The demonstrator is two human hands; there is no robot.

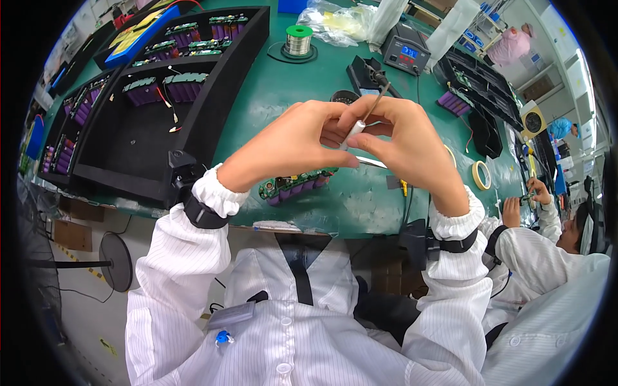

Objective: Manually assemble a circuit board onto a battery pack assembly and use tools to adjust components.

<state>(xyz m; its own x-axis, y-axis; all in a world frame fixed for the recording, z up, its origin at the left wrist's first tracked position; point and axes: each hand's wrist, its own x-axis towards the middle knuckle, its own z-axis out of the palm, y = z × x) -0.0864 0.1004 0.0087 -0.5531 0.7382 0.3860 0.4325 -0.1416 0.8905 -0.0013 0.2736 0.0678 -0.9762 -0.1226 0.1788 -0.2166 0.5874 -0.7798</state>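
Observation:
My right hand [412, 138] is closed on a white cylindrical piece [356, 132] with a thin brownish rod [376, 103] rising from its far end. Facing it, my left hand [290, 138] has its fingers curled in at the piece's near end; its fingertips are partly hidden. A thin white strip [371, 161] shows between the hands, its ends out of sight. Under my left hand lies a battery pack [297, 188] with purple cells and a green circuit board. Just beyond my hands are a black soldering iron stand [362, 76] and a dark round pot [344, 97].
A black foam tray [222, 96] holds several battery packs at left. Behind are a solder wire spool [298, 42], clear plastic bags [335, 22] and a soldering station [405, 48]. Tape [481, 175] lies at right, where a co-worker's hands [524, 199] are busy beside me.

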